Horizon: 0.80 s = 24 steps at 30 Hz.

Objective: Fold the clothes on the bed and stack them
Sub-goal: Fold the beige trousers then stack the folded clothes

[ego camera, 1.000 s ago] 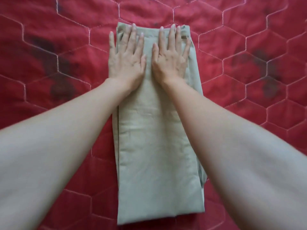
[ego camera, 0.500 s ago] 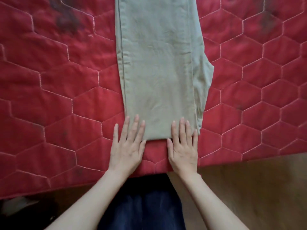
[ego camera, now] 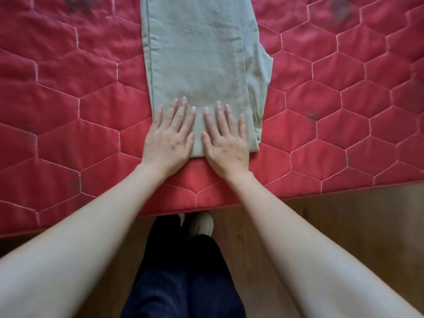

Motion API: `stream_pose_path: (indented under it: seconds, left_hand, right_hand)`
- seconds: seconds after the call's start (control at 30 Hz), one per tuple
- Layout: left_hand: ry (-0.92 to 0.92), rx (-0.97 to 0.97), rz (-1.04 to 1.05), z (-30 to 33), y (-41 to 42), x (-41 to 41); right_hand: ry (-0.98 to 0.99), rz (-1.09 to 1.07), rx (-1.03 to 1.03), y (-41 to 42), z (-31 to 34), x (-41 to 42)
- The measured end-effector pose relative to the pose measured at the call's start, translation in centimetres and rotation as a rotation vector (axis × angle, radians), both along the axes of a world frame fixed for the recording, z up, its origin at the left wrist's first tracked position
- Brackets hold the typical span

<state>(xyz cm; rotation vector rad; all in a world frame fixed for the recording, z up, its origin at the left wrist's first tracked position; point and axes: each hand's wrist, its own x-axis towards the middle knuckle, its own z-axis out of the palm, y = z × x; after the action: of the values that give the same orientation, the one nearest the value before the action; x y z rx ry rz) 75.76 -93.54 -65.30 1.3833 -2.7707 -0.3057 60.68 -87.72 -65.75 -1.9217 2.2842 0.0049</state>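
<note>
Head view: left hand and right hand press flat, fingers straight, gripping nothing, on the folded khaki trousers; an uneven lift could spill the loose right-side layer.

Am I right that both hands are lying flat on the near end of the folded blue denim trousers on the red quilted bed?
Not quite: the head view shows pale green cotton trousers, not blue denim. Both the left hand and right hand do lie flat on their near end, on the red quilted bed.
</note>
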Motion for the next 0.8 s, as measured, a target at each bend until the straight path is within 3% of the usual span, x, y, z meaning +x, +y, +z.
stream_pose_path:
  seconds: [0.13, 0.23, 0.4, 0.53, 0.6, 0.67, 0.8]
  left_hand:
    - [0.046, 0.065, 0.204, -0.4, 2.6, 2.1]
    - [-0.038, 0.118, 0.242, -0.1, 2.9, 2.0]
    - [-0.205, 0.021, 0.047, 0.5, 2.1, 3.2]
    - [-0.118, -0.119, -0.139, 1.0, 1.7, 3.1]
    - [-0.071, -0.279, -0.326, 0.9, 1.7, 3.1]
    - [-0.005, -0.321, -0.464, 1.4, 1.8, 3.4]
    - [0.116, -0.273, -0.421, 2.9, 0.9, 3.8]
  right_hand:
    - [-0.011, -0.185, -0.002, 3.1, -0.2, -3.6]
    - [-0.093, -0.187, 0.048, 3.8, 0.5, -4.4]
    - [-0.007, 0.032, 0.11, 5.5, 1.3, -5.2]
    - [0.158, 0.219, -0.064, 5.4, 1.3, -6.7]
    - [0.236, 0.334, -0.223, 4.7, 1.3, -7.6]
    - [0.251, 0.457, -0.312, 4.0, 1.7, -8.4]
    - [0.205, 0.508, -0.365, 2.9, 3.5, -9.5]
